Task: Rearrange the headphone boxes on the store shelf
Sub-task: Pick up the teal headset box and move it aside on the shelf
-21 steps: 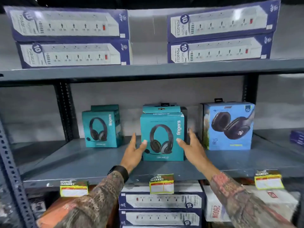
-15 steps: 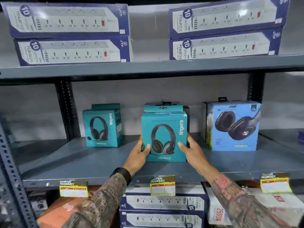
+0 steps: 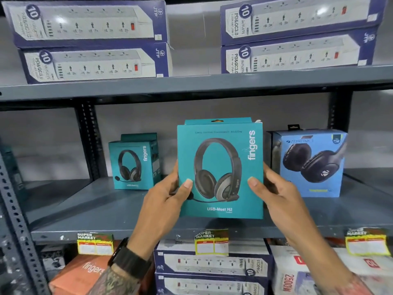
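Note:
A teal headphone box (image 3: 220, 167) marked "fingers" is held upright over the front of the grey middle shelf (image 3: 106, 211). My left hand (image 3: 168, 199) grips its left side and my right hand (image 3: 274, 192) grips its right side, thumbs on the front face. Another teal headphone box (image 3: 135, 162) stands at the back left of the same shelf. At the right stands a blue headphone box (image 3: 310, 162). The teal box in my hands hides whatever is behind it.
Purple power-strip boxes (image 3: 91, 39) are stacked on the upper shelf (image 3: 191, 84), more (image 3: 212, 267) lie below. Yellow price tags (image 3: 211, 241) hang on the middle shelf's front edge. A perforated upright (image 3: 12, 220) stands at the left. An orange box (image 3: 85, 273) sits at lower left.
Both hands closed on the sides of the middle teal box and pulled it forward off the back of the shelf toward me; it now looks much larger in view.

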